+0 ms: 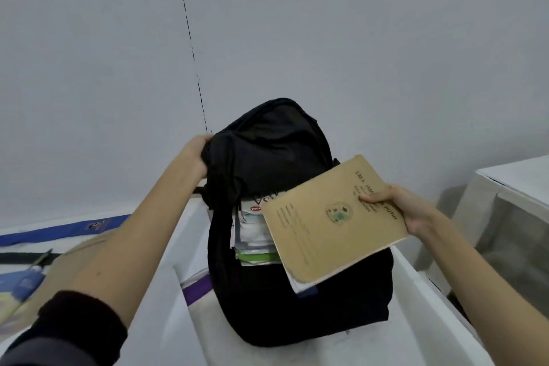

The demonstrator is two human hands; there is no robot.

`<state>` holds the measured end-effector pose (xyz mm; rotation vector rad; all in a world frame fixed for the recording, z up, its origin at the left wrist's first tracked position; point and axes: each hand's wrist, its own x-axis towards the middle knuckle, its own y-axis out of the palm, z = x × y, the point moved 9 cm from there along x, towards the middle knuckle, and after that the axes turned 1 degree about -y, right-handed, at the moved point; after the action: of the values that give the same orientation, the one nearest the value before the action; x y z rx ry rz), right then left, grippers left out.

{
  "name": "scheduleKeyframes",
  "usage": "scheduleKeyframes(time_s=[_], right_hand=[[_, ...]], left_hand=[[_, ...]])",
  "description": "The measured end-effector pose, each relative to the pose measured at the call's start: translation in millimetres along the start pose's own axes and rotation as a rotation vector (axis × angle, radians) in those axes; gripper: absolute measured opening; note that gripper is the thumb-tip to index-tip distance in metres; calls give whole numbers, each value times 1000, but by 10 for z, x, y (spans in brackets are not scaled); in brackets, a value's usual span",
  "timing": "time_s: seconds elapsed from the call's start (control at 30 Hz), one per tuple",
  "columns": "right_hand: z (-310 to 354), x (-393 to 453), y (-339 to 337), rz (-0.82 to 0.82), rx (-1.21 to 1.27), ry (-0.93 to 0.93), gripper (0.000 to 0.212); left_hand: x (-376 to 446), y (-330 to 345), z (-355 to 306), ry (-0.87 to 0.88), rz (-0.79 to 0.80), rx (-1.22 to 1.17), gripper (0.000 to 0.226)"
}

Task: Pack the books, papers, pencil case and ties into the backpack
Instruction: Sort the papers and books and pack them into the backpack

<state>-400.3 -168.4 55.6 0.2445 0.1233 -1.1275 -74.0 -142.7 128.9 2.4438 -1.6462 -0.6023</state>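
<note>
The backpack [300,306] stands upright on a white chair [416,315], between the chair's raised white sides, in front of a pale wall. A purple-edged sheet [197,288] lies on the seat just beside the backpack's left side, partly under it. To the left is a white tabletop [17,244]. On it lie a blue tie [65,230] along the far edge, a black strap [23,258] nearer, and a blue book [17,291] at the near left, partly hidden behind the left forearm. What else lies there is too blurred to tell.
</note>
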Motion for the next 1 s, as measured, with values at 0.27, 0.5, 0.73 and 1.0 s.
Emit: scheduleKeyframes(time_s=[0.27, 0.5, 0.73, 1.0], right_hand=[[-311, 481, 100, -324, 317, 1, 24], [-513, 779, 1037, -374, 458, -33, 40], [-350, 611, 1080, -83, -413, -7, 35], [-160, 734, 1182, -180, -1533, -414, 40]], left_hand=[[-147, 636, -769, 324, 174, 638, 28], [-349, 1016, -1070, 739, 81, 831, 47], [-371, 1000, -1116, 824, 50, 932, 38], [-513, 1100, -1118, 960, 50, 1005, 34]])
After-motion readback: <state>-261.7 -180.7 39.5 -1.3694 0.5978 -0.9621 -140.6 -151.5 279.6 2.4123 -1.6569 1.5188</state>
